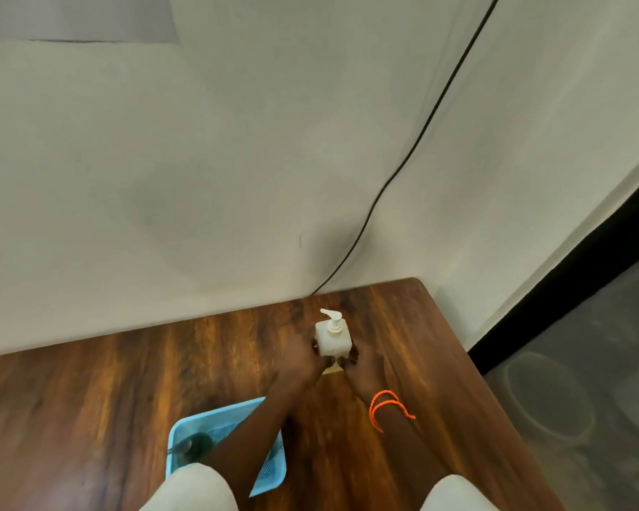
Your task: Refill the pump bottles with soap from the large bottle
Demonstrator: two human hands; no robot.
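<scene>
A white square pump bottle (331, 337) stands upright on the wooden table (126, 385), far from me and near the back wall, its pump nozzle pointing left. My left hand (303, 361) grips its left side and my right hand (360, 366) grips its right side, fingers curled round the lower body. An orange cord (386, 409) is wound round my right wrist. In the blue tray (214, 424) near me sits a dark pump bottle (194, 446), partly hidden behind my left forearm. The large soap bottle is not in view.
The table's right edge (495, 396) drops to a grey floor with a faint round pattern. A black cable (414, 145) runs down the pale wall to the table's back edge. Bare wood stretches across the left half of the table.
</scene>
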